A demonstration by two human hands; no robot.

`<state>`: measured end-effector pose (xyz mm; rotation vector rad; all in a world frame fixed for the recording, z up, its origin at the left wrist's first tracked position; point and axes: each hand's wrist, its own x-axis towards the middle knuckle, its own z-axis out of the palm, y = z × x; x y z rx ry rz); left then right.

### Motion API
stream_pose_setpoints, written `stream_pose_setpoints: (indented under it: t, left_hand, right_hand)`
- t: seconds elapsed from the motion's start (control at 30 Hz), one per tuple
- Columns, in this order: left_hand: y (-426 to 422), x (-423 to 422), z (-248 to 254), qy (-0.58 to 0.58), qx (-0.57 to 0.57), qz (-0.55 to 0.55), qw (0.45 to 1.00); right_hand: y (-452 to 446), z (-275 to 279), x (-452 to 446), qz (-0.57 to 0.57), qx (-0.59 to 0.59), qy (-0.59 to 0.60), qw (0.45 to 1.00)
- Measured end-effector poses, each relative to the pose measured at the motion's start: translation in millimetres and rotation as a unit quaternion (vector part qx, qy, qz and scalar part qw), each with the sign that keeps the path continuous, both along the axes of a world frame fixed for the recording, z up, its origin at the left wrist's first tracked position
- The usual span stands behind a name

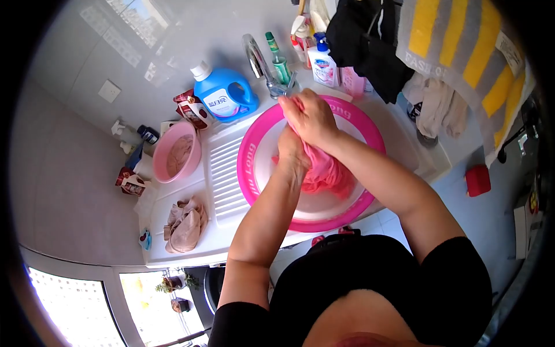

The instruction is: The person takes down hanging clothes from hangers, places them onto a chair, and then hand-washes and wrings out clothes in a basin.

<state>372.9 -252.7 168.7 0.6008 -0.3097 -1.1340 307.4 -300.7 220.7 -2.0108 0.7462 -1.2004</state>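
A large basin [247, 195] with a bright pink rim stands in the sink area and holds water. Over it, both hands grip a pink cloth [326, 173], whose lower part hangs down into the basin. My right hand [314, 118] is closed round the upper end of the cloth, near the faucet. Just below and to the left of it, my left hand [292, 147] is wrapped round the same cloth. The cloth between the hands looks bunched and twisted.
Behind the basin are a faucet [260, 63], a blue detergent bottle [222, 95] and a white pump bottle [324, 65]. At left are a small pink basin [193, 162] and a beige cloth [186, 226]. A striped towel [462, 55] hangs at right.
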Motion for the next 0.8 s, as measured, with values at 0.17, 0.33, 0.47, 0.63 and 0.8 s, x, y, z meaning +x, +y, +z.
stream_pose_setpoints:
  t: [0.17,0.33,0.47,0.63,0.8]
  left_hand:
    - [8,-1,16,-0.085,0.117,0.034,0.989]
    - [21,4,37,-0.037,0.169,-0.023,0.985]
    - [52,46,60,-0.31,0.067,-0.092,0.944]
    - [82,118,41,-0.682,0.124,-0.051,0.719]
    - [88,92,45,-0.648,0.292,0.059,0.701]
  right_hand:
    - [40,-5,-4,0.118,-0.134,-0.061,0.982]
    - [-37,-18,2,0.02,-0.063,0.04,0.997]
    - [-55,-6,-29,0.145,0.097,-0.021,0.984]
    - [-42,16,-95,0.386,0.094,0.131,0.908]
    - [9,25,-116,0.485,0.046,0.538,0.688]
